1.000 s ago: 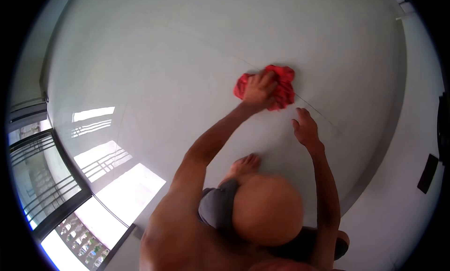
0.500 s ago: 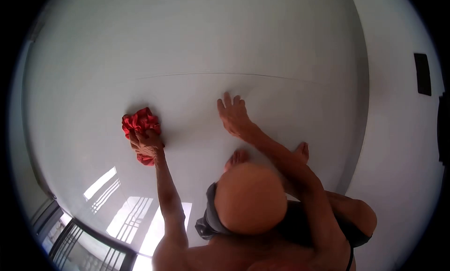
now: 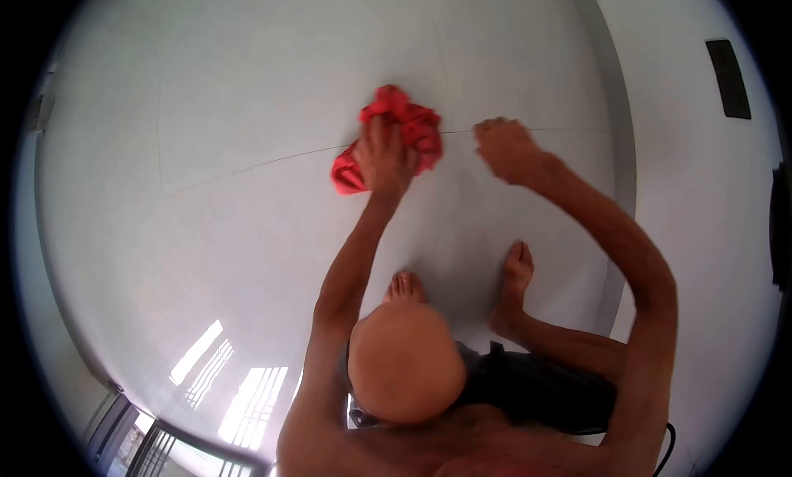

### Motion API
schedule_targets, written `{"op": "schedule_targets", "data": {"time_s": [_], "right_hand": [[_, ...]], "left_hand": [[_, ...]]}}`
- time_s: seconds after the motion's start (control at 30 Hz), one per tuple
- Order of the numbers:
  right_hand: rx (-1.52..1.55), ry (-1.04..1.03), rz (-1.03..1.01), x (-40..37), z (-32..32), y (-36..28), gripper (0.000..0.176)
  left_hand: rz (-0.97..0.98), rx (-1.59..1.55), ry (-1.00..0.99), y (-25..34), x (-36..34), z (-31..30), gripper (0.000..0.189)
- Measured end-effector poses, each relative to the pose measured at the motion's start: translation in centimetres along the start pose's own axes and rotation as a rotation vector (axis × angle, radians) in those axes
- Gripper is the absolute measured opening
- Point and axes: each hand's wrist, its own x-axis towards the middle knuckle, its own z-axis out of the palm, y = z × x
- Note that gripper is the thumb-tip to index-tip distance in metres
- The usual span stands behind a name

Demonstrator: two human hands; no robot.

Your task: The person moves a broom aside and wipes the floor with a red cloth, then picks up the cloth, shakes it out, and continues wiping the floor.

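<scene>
A crumpled red cloth point(image 3: 422, 134) lies on the pale tiled floor point(image 3: 247, 89), across a thin tile joint. My left hand point(image 3: 385, 159) rests on top of it, fingers spread and pressed on the fabric. To the right of the cloth, my right hand point(image 3: 506, 149) is just over the floor with its fingers curled in, touching neither the cloth nor my left hand. Nothing shows in my right hand.
My bare feet point(image 3: 518, 266) and bent knee point(image 3: 406, 361) are below the hands. A white wall point(image 3: 676, 229) with a dark panel point(image 3: 728, 78) rises at the right. At the lower left, a barred window or door point(image 3: 165, 456) stands near bright reflections on the floor.
My left hand has moved right and forward with the red cloth under it. My right hand has shifted right and forward, and its fingers have curled in. The view has turned somewhat.
</scene>
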Motion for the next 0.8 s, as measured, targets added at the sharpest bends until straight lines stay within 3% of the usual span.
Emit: {"op": "schedule_targets", "data": {"time_s": [0.03, 0.07, 0.1, 0.17, 0.2, 0.33, 0.5, 0.57, 0.63, 0.73, 0.8], "right_hand": [[0.040, -0.143, 0.082, -1.4, -2.6, 2.0, 0.019], [0.043, -0.218, 0.147, -2.8, -5.2, 3.5, 0.026], [0.039, -0.289, 0.203, -4.0, -7.2, 4.5, 0.035], [0.007, -0.198, 0.266, -6.3, -7.8, 6.0, 0.038], [0.014, -0.163, 0.236, -7.5, -7.1, 6.0, 0.040], [0.183, -0.082, 0.217, -10.3, -2.0, 4.7, 0.045], [0.451, 0.122, 0.267, -4.9, 8.6, -1.2, 0.046], [0.486, 0.448, 0.233, -2.8, 10.8, -6.1, 0.040], [0.444, 0.563, 0.169, -2.7, 12.4, -10.0, 0.032], [0.686, 0.463, 0.116, -2.8, 10.2, -13.8, 0.023], [0.642, 0.458, 0.028, -0.5, 9.7, -14.4, 0.021]], "left_hand": [[0.080, -0.061, 0.024, 2.0, 0.6, 0.6, 0.057], [0.078, -0.159, -0.226, 4.2, 1.6, 0.2, 0.059], [0.143, -0.263, -0.231, 6.1, 1.6, 0.7, 0.059], [0.346, -0.313, -0.083, 9.4, -0.8, 2.7, 0.053], [0.398, -0.337, -0.132, 11.0, -1.8, 2.0, 0.047], [0.382, -0.363, -0.122, 12.6, -4.3, 1.7, 0.051], [0.380, -0.303, -0.244, 9.2, -4.4, -0.8, 0.051], [0.324, -0.291, -0.290, 6.9, -5.8, -4.0, 0.047], [0.237, -0.282, -0.289, 5.4, -6.8, -7.3, 0.039], [0.154, -0.274, -0.246, 2.6, -9.7, -10.3, 0.039], [0.096, -0.172, -0.274, 1.2, -10.2, -9.4, 0.046]]}}
